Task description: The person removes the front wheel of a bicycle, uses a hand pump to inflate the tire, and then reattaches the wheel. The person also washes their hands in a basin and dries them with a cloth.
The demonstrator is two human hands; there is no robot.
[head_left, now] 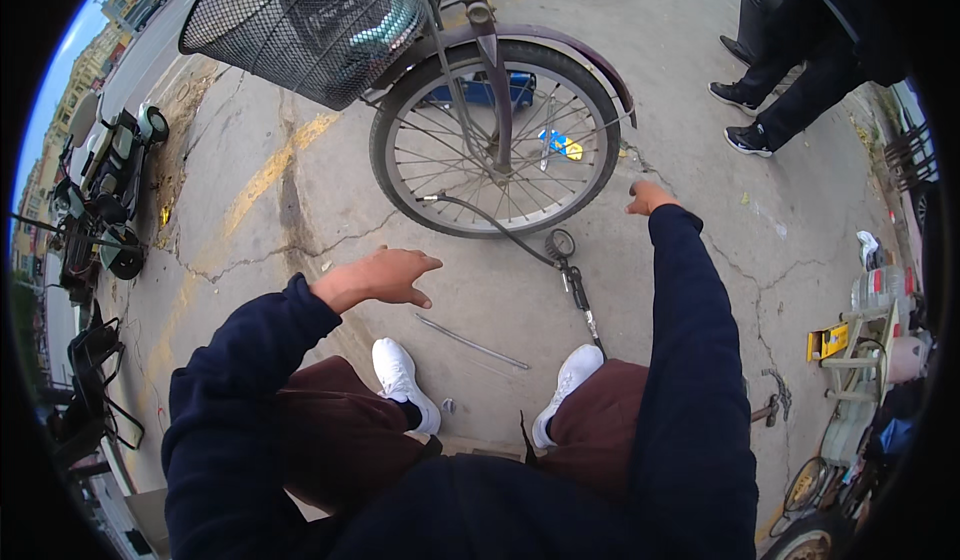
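My left hand (395, 278) hangs empty with fingers apart, below and left of a bicycle's front wheel (399, 182). My right hand (647, 198) is open beside the tire's lower right, holding nothing visible. A black hose (490, 221) runs from the wheel's valve area to a pump with a round gauge (561, 243), lying between my hands and feet. A thin metal rod (470, 344) lies on the pavement below my left hand. Behind the spokes are a blue case (515, 87) and a blue-and-yellow item (566, 147).
A wire basket (270, 30) is on the bicycle. Parked scooters (125, 250) stand left. Two people in dark trousers (815, 90) are upper right. A cluttered rack (860, 360), a hammer-like tool (764, 412) and spare wheels (805, 540) are at right. The pavement (230, 320) is cracked.
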